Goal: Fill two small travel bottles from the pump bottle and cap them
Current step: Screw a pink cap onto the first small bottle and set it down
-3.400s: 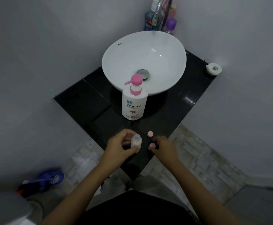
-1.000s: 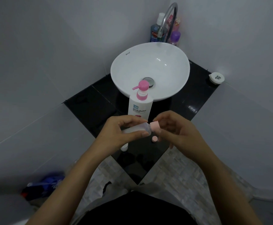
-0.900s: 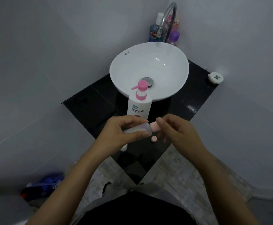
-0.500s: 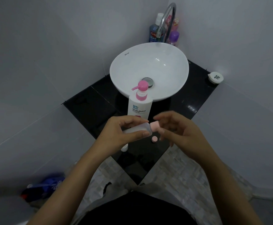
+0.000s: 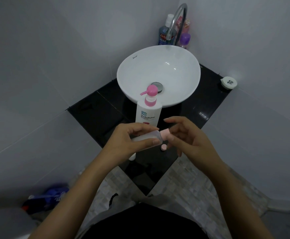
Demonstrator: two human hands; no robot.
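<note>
Head view: we see the left hand [image 5: 123,140] holding a small clear bottle [image 5: 147,138] on its side above the near corner of the black worktop [image 5: 201,104], its fingers [image 5: 153,141] closed around the body, thumb underneath. A pink cap [image 5: 165,133] sits on the bottle's mouth, pointing right. The right hand [image 5: 192,138] meets it there: thumb and one finger pinch the cap, the other fingers spread loose above. We cannot tell whether the cap is fully seated. A second pink cap [image 5: 163,147] lies loose on the worktop just below the held bottle. The base of another small bottle [image 5: 132,156] shows under the left hand, mostly hidden; its fill cannot be judged. The pump bottle [image 5: 148,112], white with a pink pump, stands upright on the worktop just behind the hands, nozzle pointing left, in front of the white basin [image 5: 158,73]. Behind the basin stand the tap [image 5: 177,19] and several bottles [image 5: 165,31]. A small white container [image 5: 228,82] sits at the worktop's right corner.
</note>
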